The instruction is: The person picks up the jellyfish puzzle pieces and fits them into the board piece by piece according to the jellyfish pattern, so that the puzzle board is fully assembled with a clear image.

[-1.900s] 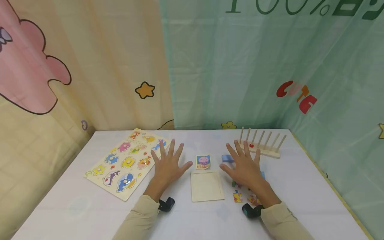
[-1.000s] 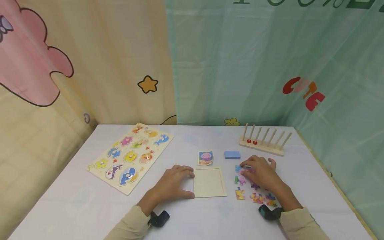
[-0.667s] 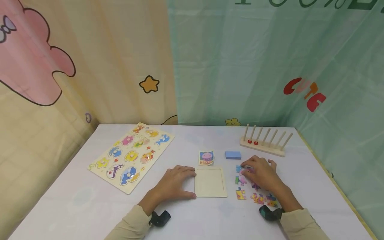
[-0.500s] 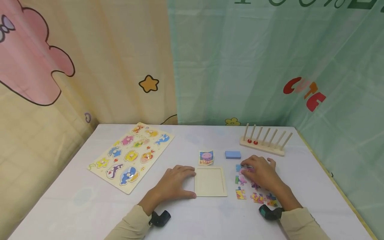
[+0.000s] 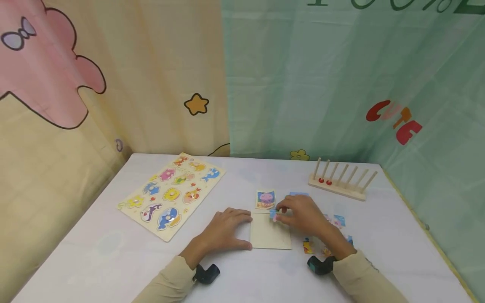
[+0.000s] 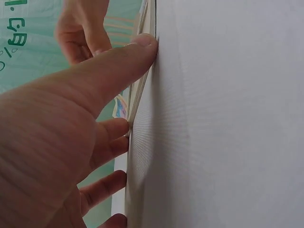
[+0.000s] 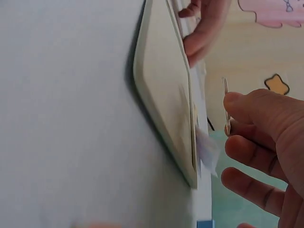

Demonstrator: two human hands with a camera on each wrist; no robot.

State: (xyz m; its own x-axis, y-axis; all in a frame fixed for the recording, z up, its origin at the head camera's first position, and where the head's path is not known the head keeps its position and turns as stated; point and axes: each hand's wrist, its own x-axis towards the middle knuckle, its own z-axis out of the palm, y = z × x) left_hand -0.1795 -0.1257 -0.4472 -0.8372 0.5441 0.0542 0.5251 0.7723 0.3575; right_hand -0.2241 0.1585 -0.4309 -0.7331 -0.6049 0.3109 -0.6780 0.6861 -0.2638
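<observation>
- My right hand (image 5: 301, 213) has moved left since the earlier frame, from the loose pieces (image 5: 339, 220) to above the wooden tray (image 5: 270, 237); a blue-and-pink puzzle piece (image 5: 273, 215) has come along with it.
- I pinch that piece between my right thumb and forefinger; it is over the tray's far edge, raised and apart from it, as the right wrist view shows; my other right fingers stand away from it.
- My left hand (image 5: 222, 231) stays at the tray's left side, thumb and forefinger spread wide; the thumb touches the near corner, the forefinger the far one.
- The tray lies flat on the white counter (image 5: 94, 269); a picture card (image 5: 265, 199) with a pink creature lies just beyond it.
- The loose pieces lie right of the tray, partly hidden under my right arm; a blue block (image 5: 299, 194) shows behind my right hand, mostly covered.
- A peg rack (image 5: 337, 190) with red beads (image 5: 321, 180) stands farther right; a sea-animal board (image 5: 204, 185) lies well to the left.
</observation>
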